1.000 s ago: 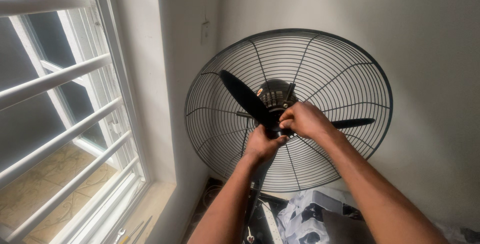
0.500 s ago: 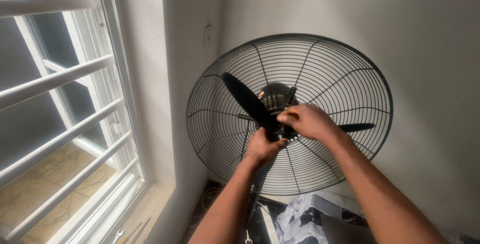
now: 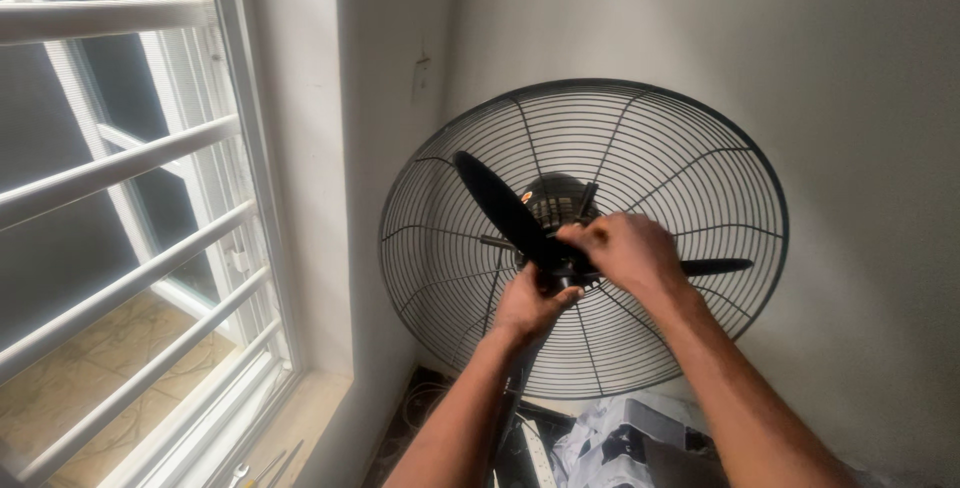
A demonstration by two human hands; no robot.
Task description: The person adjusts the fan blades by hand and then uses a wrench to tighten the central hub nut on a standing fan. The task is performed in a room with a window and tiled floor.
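both hands meet at the centre of a large round fan with its front cover off. right hand [image 3: 625,253] sits curled over the black hub [image 3: 568,270], fingers closed round it from the front; what exactly they pinch is hidden under the knuckles. left hand [image 3: 530,303] comes up from just below, thumb and fingers pressed against the underside of the hub, closed on it. black fan blade [image 3: 505,210] rises up and away to the left of the hands; a second blade [image 3: 715,267] pokes out level past the right hand. compared with half a second and one second ago: the long blade holds nearly the same slant, the hands stay locked on the hub, right hand knuckles rolled only slightly. judgement: no real rotation of the blade assembly, so the work at the hub goes on, with the left hand bracing while the right works the centre piece. rear wire guard [image 3: 640,148] stands directly behind the hands, motor housing [image 3: 553,196] just above them behind the wires. left of the hands, well apart: white window bars [image 3: 120,168]. below the forearms: a white power strip [image 3: 528,448] and crumpled plastic wrapping [image 3: 610,438] on the floor. pale wall [image 3: 800,48] behind everything.
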